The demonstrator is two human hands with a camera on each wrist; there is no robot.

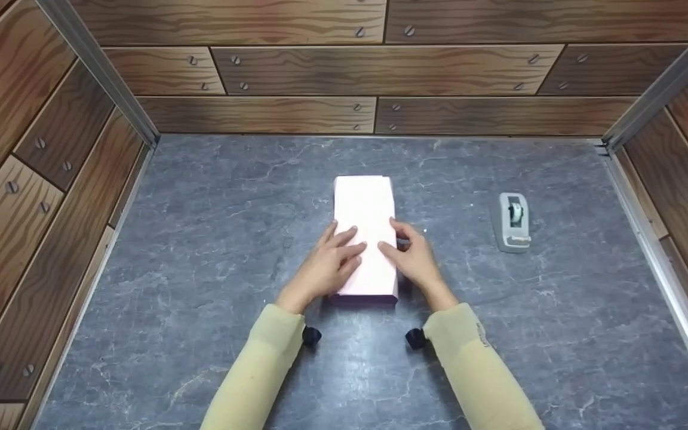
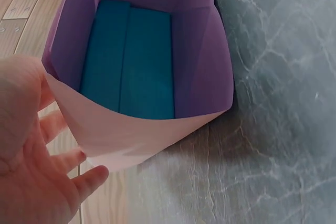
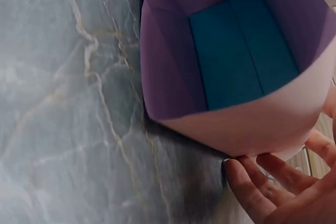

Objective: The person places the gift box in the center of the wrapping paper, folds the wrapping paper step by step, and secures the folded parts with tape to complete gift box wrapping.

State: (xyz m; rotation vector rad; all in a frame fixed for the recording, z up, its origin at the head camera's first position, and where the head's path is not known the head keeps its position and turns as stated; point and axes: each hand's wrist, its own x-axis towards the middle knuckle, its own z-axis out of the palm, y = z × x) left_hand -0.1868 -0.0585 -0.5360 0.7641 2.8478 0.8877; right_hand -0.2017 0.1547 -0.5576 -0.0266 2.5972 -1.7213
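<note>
A sheet of paper (image 1: 363, 203), pale pink outside and purple inside, is folded round a teal box (image 2: 148, 61) in the middle of the table. Its near end gapes toward me, and in both wrist views the box sits deep within, a straight seam down its face. My left hand (image 1: 323, 267) lies over the left edge, fingers spread and touching the pink top. At the right edge my right hand (image 1: 417, 255) holds the paper, thumb on top and fingers bent against its side. Those fingertips (image 3: 239, 169) touch the pink surface in the right wrist view.
A grey tape dispenser (image 1: 512, 224) with a roll in it stands on the marbled table (image 1: 212, 239), right of the wrapped box. Wood-patterned panels (image 1: 296, 113) enclose the back and both sides. Metal strips (image 1: 648, 239) run along the side edges.
</note>
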